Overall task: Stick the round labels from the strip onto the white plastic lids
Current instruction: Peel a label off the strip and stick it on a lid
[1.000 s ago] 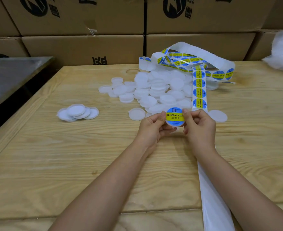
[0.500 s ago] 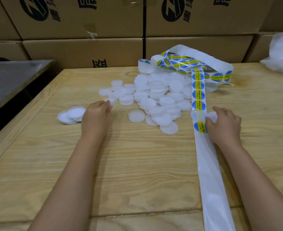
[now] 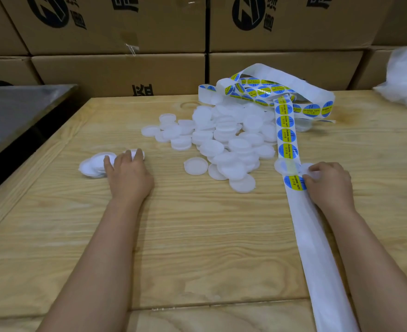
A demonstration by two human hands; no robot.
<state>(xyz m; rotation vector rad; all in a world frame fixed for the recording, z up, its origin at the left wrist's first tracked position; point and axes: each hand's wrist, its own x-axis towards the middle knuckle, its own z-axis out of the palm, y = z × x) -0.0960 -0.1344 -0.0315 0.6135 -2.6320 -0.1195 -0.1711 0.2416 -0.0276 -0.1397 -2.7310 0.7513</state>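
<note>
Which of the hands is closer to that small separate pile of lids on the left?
Left. The left hand rests on the small pile; the right hand is far across the table, at the label strip.

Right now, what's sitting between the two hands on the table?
In the head view, loose white round plastic lids lie between the left hand and right hand, plus the white paper label strip.

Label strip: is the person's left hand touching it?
No, the left hand rests on the small pile of lids off to the left, and only the right hand touches the label strip.
</note>
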